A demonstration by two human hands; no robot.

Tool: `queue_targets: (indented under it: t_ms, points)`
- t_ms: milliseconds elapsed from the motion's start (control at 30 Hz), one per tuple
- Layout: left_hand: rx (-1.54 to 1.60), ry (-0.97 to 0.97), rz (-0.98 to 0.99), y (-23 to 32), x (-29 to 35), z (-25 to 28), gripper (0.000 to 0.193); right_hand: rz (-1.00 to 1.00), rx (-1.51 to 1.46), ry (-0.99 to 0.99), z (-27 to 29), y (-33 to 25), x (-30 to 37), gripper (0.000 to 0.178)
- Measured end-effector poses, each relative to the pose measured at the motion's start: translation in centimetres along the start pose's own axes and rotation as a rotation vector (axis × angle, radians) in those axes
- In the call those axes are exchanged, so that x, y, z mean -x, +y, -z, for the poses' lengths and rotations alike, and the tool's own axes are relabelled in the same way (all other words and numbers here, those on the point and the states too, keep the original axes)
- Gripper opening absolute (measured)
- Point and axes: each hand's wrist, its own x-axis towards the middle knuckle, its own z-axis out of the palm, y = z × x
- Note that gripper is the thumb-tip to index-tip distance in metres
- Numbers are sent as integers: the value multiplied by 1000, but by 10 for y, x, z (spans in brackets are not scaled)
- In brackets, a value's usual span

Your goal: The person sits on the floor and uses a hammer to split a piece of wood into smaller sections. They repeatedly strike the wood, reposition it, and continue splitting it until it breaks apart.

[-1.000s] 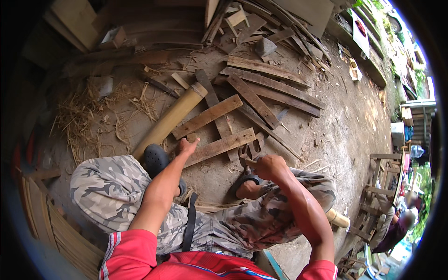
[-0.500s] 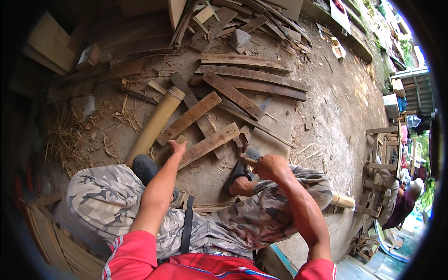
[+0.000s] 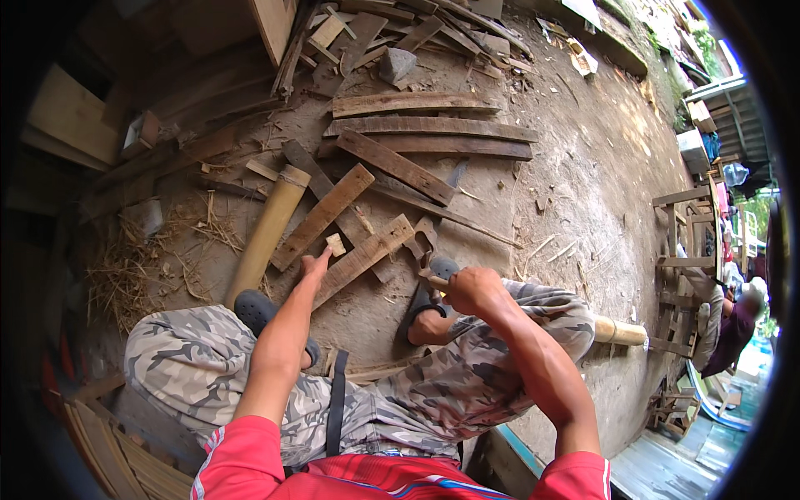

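Note:
My left hand [image 3: 314, 268] is closed, its fingers pinching a small pale wood block [image 3: 335, 244] just above two crossing brown planks. One brown plank [image 3: 367, 257] lies slanted beside that hand, and another brown plank [image 3: 325, 215] lies just beyond it. My right hand [image 3: 472, 291] is closed round the wooden handle [image 3: 437, 284] of a tool, held above my right shoe [image 3: 444, 267]. The tool's working end is hard to make out against the dark, curved wooden piece [image 3: 422, 237] nearby.
A thick bamboo pole [image 3: 268, 229] lies left of the planks. Several boards [image 3: 429, 127] rest farther off, with a scrap wood pile and a grey stone [image 3: 397, 64] behind. Straw-like shavings [image 3: 167, 258] cover ground at left. A person [image 3: 733, 329] is at far right near wooden frames.
My left hand has turned the small block, so a paler face shows. My right hand keeps its grip on the tool handle with little movement. The view has shifted slightly.

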Motion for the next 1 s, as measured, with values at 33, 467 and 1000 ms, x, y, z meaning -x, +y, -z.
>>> queue_targets:
  t_ms: [33,467,1000]
  points:
    - [-12,-35,-16,1,-3,-2,81,-8,-4,-2,3,-2,3,26]
    - [-122,-7,-161,32,-5,-29,66,-2,30,-79,-10,-3,3,26]
    - [-220,193,-733,11,86,-41,55,9,-55,-41,21,-16,-6,23]
